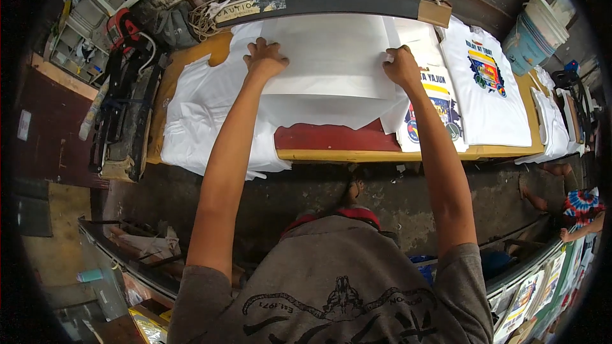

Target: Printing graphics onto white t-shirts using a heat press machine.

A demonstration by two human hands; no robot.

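A large white sheet of paper [328,79] lies over white cloth on the press bed, with its near edge slightly raised. My left hand [266,60] rests on the sheet's left edge, fingers spread and nothing gripped. At the right edge my right hand [401,67] is closed, its thumb and fingers pinching the sheet. Behind both hands runs the long front edge of a heat press [344,5]. A white T-shirt [207,111] spreads out to the left and hangs over the table's front edge. Below the sheet shows a dark red board [338,138].
On the right lie printed transfer sheets [440,99] and a white T-shirt with a colourful print [488,83]. A black and red machine [131,83] stands at the left. Buckets [534,35] are at the far right. Another person's arm [583,228] shows at the right rim.
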